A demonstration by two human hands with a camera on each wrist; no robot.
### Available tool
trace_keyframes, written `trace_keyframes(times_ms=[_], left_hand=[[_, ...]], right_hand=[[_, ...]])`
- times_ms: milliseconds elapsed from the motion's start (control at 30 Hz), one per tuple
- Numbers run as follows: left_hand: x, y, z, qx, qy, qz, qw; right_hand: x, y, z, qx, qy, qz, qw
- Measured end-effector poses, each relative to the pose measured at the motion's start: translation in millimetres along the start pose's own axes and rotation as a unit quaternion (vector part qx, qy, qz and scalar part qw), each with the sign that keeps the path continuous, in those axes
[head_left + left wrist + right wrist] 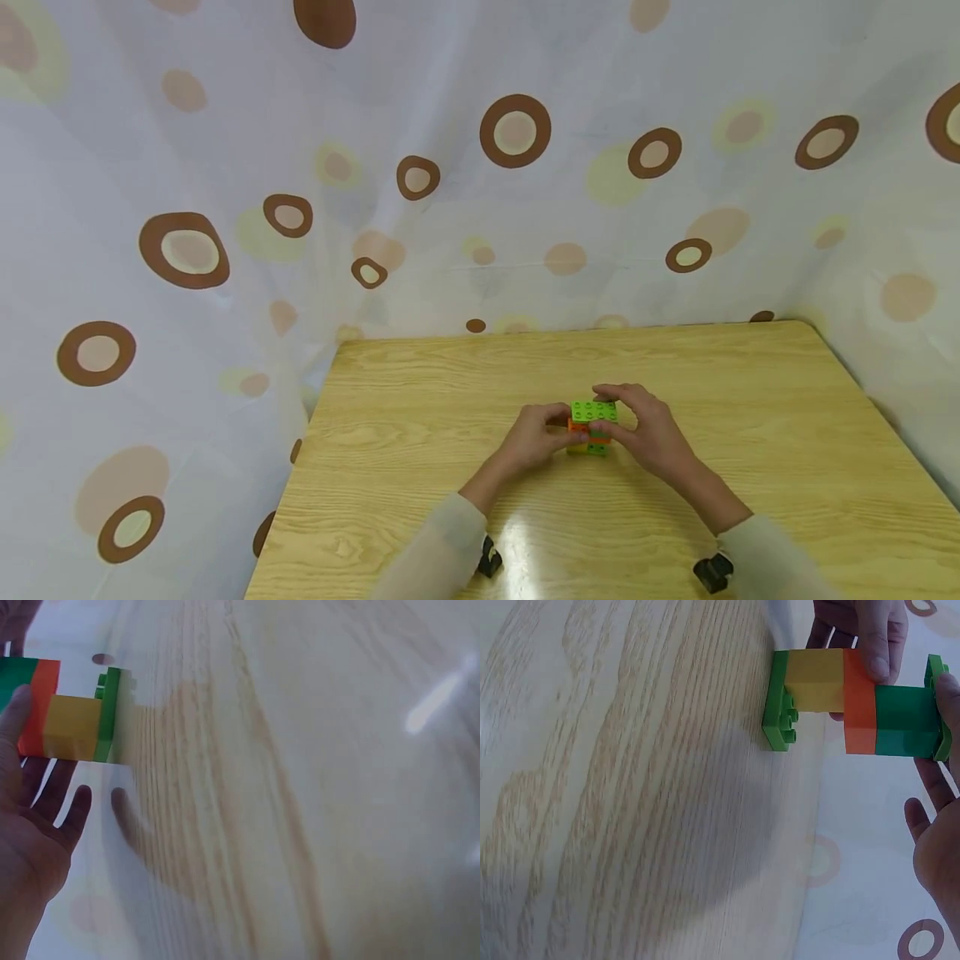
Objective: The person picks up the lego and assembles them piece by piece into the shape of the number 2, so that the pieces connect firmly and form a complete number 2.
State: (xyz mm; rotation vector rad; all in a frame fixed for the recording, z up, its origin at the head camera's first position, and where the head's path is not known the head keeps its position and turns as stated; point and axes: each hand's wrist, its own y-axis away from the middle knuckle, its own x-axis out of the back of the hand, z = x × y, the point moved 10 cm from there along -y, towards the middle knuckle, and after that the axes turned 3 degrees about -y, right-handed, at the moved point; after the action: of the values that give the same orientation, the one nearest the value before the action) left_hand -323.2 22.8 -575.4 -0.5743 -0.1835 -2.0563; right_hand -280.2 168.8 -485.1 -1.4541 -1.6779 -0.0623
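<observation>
A small stack of toy building blocks stands on the wooden table [420, 492] between the two hands. Its base is a light green studded plate [774, 705], with a yellow block [815, 679] on one end. Above the yellow lies an orange plate [859, 712], and a dark green block [906, 724] sits on the orange plate's other end. My left hand [528, 437] grips the orange plate from the left, thumb on its near face. From the right, my right hand [656, 433] pinches a light green eight-stud plate [592, 411] at the top of the dark green block, slightly tilted in the right wrist view.
A white sheet with brown and beige circles [515, 131] hangs behind the table and along both sides. Small black devices sit at the left cuff [489, 558] and right cuff [712, 573]. Light glares off the table's near part.
</observation>
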Motion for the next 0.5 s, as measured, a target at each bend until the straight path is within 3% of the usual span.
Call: trace_keyframes(times_ms=[267, 500], left_hand=[[-1.7, -0.3, 2.9, -0.013, 0.033, 0.006, 0.9993], [-4.2, 2.0, 2.8, -0.010, 0.082, 0.016, 0.9964]], right_hand=[[-1, 5, 8, -0.017, -0.022, 0.029, 0.999], [-2, 8, 12, -0.015, -0.075, 0.064, 0.995]])
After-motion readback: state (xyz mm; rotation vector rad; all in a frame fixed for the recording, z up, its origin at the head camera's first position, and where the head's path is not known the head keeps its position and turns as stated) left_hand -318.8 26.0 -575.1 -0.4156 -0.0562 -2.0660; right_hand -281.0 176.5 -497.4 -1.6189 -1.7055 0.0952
